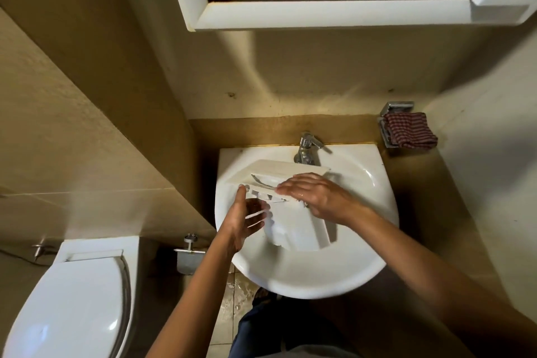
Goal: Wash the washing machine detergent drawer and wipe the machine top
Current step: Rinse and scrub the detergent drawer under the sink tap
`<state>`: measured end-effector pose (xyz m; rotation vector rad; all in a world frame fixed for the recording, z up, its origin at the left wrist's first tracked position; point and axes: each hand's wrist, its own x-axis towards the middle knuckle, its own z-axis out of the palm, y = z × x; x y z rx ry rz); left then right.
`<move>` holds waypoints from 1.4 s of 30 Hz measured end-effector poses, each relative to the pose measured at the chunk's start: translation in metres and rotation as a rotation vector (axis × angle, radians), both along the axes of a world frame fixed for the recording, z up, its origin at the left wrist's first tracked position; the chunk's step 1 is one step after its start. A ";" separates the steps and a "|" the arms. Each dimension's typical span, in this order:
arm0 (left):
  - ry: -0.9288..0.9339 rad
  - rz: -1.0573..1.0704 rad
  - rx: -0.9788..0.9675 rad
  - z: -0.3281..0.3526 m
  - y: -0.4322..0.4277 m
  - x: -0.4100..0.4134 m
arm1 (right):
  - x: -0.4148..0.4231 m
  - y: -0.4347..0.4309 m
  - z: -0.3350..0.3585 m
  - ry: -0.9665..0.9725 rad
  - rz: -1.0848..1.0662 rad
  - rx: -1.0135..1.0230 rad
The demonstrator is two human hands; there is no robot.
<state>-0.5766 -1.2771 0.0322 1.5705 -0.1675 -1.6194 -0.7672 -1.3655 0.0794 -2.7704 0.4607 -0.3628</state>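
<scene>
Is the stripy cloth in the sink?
No, the stripy cloth sits on the metal holder up to the right of the sink, where only the white drawer lies.

Drawer in sink, right hand atop
</scene>
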 end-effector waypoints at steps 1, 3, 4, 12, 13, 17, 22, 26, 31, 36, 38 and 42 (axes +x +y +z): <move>-0.057 0.015 -0.005 -0.002 0.001 0.004 | 0.000 -0.007 0.005 -0.009 0.024 0.014; -0.181 0.005 -0.011 -0.010 0.005 0.014 | 0.002 -0.020 0.018 -0.031 0.072 0.068; -0.222 -0.017 -0.015 -0.015 0.008 0.019 | 0.002 -0.026 0.026 -0.055 0.073 0.115; -0.037 -0.155 -0.129 -0.024 0.018 0.018 | 0.013 -0.071 0.093 -0.046 -0.059 0.583; 0.013 -0.155 -0.145 -0.023 0.018 0.015 | 0.014 -0.074 0.098 -0.087 -0.074 0.629; 0.111 -0.177 -0.184 -0.015 0.015 0.011 | 0.013 -0.084 0.095 -0.241 -0.149 0.780; 0.055 -0.172 -0.191 -0.011 0.016 0.016 | 0.003 -0.084 0.076 -0.205 -0.186 0.831; 0.024 -0.227 -0.197 -0.008 0.014 0.029 | -0.031 -0.087 0.075 0.056 -0.102 1.087; -0.065 -0.419 -0.237 0.002 -0.002 0.040 | -0.058 -0.085 0.068 0.092 -0.180 1.438; -0.104 -0.617 -0.320 0.019 -0.030 0.039 | -0.062 -0.069 0.070 0.176 -0.302 1.534; -0.157 -0.703 -0.348 0.030 -0.040 0.037 | -0.069 -0.060 0.066 0.167 -0.294 1.585; -0.273 -0.899 -0.375 0.046 -0.059 0.031 | -0.086 -0.037 0.045 0.133 -0.404 1.652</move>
